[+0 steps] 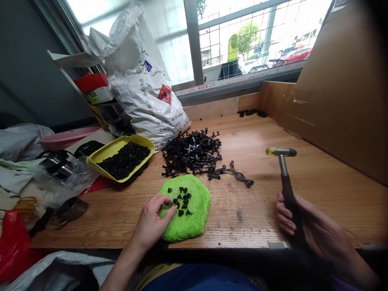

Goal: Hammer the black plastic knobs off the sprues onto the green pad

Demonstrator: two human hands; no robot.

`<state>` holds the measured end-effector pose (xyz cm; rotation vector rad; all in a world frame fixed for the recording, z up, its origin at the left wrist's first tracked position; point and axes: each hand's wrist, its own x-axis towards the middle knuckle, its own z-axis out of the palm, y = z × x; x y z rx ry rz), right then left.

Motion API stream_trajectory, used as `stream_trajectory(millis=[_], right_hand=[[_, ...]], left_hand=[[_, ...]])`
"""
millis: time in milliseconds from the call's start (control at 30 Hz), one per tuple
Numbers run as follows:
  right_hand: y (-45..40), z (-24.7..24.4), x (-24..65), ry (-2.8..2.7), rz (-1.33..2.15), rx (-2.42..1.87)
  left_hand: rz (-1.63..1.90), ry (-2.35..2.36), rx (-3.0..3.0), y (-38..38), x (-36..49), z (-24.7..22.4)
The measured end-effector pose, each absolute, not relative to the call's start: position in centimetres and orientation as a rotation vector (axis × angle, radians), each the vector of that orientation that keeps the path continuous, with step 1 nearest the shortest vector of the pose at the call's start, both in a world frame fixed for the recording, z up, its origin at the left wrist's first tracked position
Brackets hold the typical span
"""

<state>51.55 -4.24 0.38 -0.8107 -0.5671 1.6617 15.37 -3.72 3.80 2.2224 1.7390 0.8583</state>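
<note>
My left hand [154, 218] reaches over a bright green fluffy cloth pad [200, 210]. Its thumb and forefinger close on a small black plastic piece [176, 205] at the pad's left side. Several more small black pieces [185, 202], some with round heads and short stems, lie loose on the pad beside the fingertips. On the right, my right hand [306, 222] is wrapped around the dark handle of a small hammer [283, 163]. The hammer stands upright above the table, its metal head showing one yellow face and one dark face.
Behind the pad lies a heap of black linked parts [194, 149], with a few linked strips [241, 176] to its right. A yellow tray [104, 171] holds black pieces. A white sack [145, 93], a metal cup [72, 209] and a cardboard sheet [345, 89] stand around the wooden table [242, 218].
</note>
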Motion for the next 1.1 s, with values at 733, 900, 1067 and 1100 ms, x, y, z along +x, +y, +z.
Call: stream_trajectory(millis=[733,900,1067,1100], right_hand=[[-3.6,-0.4,51.7,-0.594,1.690,-0.597],[-3.4,-0.1,51.6,-0.601,1.666,-0.598],[-3.3,-0.2,51.9,-0.603,1.658,-0.585],[-3.3,-0.2,51.9,-0.602,1.656,-0.581]], left_hand=[[0.782,1.486,2.687,3.3,24.8,8.0],[0.450,1.521,2.850,7.7,33.0,6.5],[0.381,1.636,2.761,9.1,35.7,4.2],[0.424,1.610,2.718,9.3,35.8,4.0]])
